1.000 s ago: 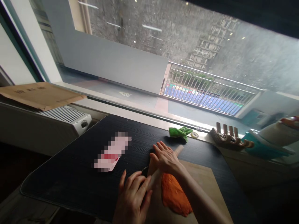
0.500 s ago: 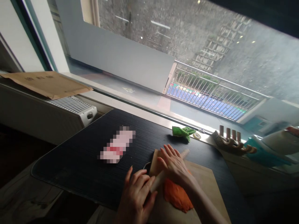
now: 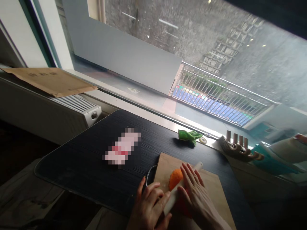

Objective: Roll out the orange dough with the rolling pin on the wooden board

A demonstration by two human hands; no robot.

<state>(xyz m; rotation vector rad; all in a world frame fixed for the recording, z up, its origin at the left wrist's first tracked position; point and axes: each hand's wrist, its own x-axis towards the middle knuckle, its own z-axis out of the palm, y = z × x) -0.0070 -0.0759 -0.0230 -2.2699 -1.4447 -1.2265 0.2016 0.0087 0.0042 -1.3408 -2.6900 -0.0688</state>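
The left hand is nearest, its fingers bent and parted at the near end of one pale rolling pin; whether thumb and forefinger pinch it cannot be told. The right hand lies across the pin flat-palmed, fingers straight and only slightly apart, forearm slanting in from the lower right. Beneath the pin, one lump of orange dough sits on a single wooden board, showing on both sides of the pin. A thin metal hoop curves beside the board's left edge.

Farther left on the black table lies one pink packet, its print pixelated beyond reading. Near the far edge are one green cloth and one small ring; to their right, a brown rack raises four prongs beside a teal tub.

At far left, a brown envelope rests on a white radiator, its short line of dark characters too blurred to read. Beyond the window, pale floor lettering is likewise illegible, and one metal railing stands farther off.
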